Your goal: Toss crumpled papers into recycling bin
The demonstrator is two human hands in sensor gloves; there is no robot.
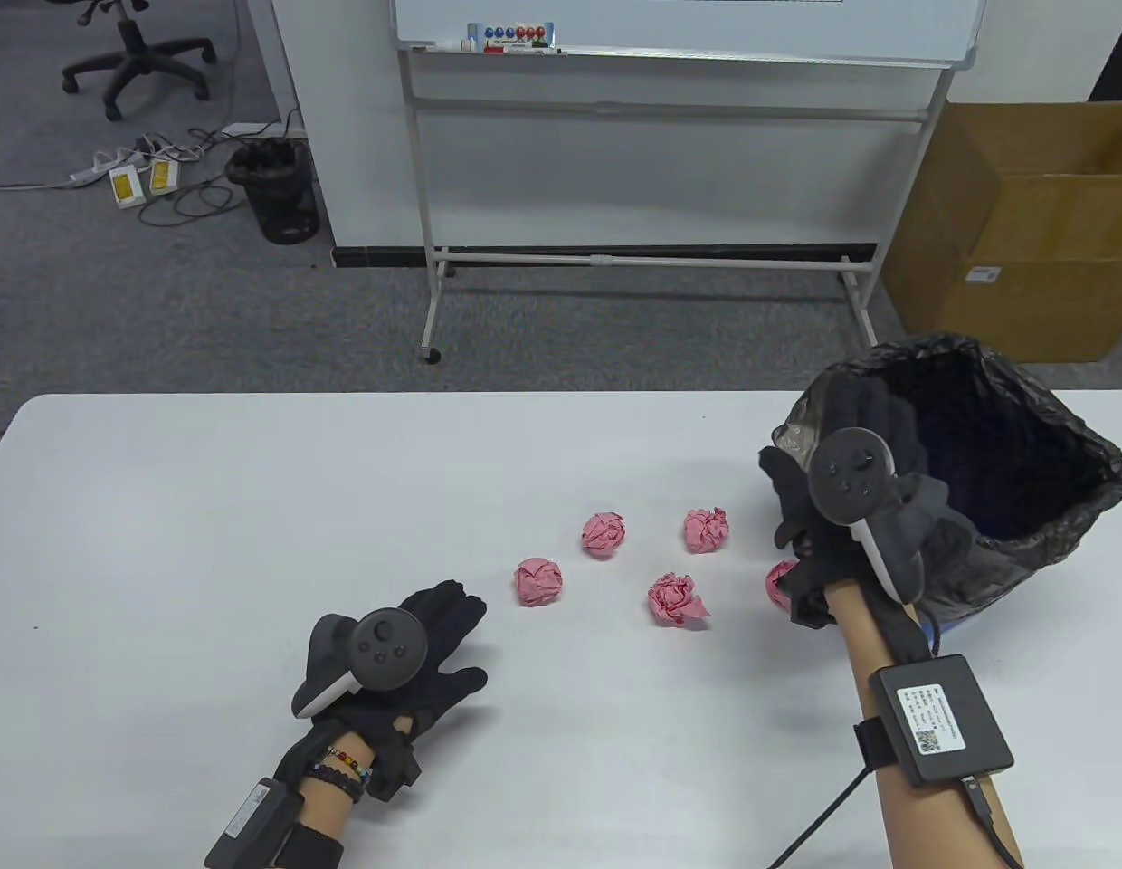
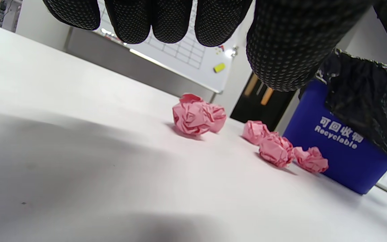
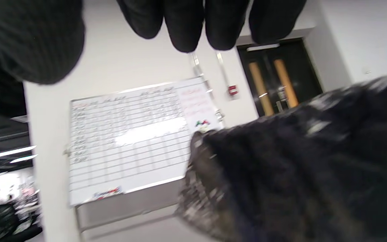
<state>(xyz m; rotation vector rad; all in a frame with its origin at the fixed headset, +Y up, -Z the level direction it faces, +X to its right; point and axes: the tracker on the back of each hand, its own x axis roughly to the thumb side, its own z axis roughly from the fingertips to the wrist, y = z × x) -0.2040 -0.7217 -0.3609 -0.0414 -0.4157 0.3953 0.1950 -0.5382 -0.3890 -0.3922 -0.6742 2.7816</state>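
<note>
At the right edge of the table view, on the white table, stands the blue plastic recycling bin lined with a black crinkled bag, its mouth open toward the camera; the left wrist view shows its blue wall with white lettering reading "Recyclable". The right hand, in a black sensor glove with a dark tracker on its back, is raised over the near left rim of the bin. Right wrist view: its fingertips hang in a row from the top edge, thumb apart at upper left, nothing between them; the fingers look relaxed and empty, though the frame is blurred. Five crumpled pink paper balls lie on the table centre-right of the table view: one at left, one above centre, one at upper right, one lower centre, and a fifth mostly hidden behind the right wrist, just beside the bin's base. All are apart from each other. The left hand, same black glove and tracker, lies low over the table at lower centre-left of the table view, fingers extended toward the leftmost ball, holding nothing; whether the palm touches the tabletop cannot be told. Left wrist view: its straight fingertips at the top edge, four balls beyond. Background, upper frame: a white whiteboard on a metal stand, a brown cardboard box at upper right, a black mesh wastebasket on the grey carpet at upper left.
</note>
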